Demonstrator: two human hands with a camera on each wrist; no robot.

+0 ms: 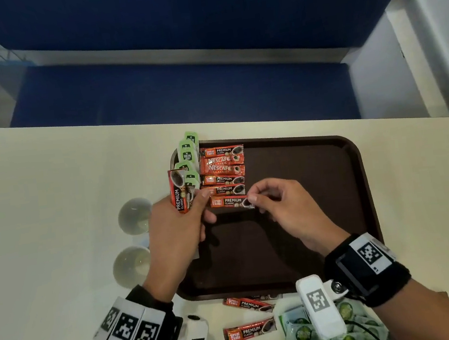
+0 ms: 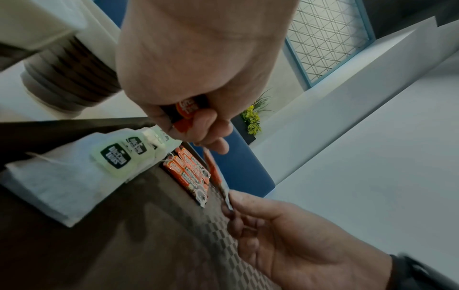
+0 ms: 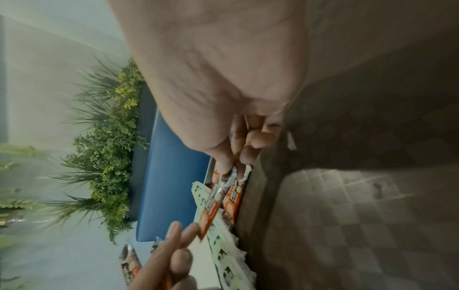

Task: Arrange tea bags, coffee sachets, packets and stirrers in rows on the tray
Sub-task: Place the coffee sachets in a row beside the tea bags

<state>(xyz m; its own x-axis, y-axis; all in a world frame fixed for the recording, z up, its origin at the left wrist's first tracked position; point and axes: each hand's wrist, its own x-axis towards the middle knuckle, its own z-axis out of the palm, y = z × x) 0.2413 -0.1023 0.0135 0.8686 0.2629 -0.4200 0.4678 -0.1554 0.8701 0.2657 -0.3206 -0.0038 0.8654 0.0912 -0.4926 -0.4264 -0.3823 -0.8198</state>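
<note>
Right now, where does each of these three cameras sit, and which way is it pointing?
Head: worn on the head, looking forward and down at the brown tray on the table; both forearms, wristbands, left hand and right hand show.
Left wrist: on the left wrist, looking along the left hand at the tea bags and sachet row; the right hand shows too.
Right wrist: on the right wrist, looking along its fingers pinching a coffee sachet; left fingertips show.
Shared: all three see that sachet.
</note>
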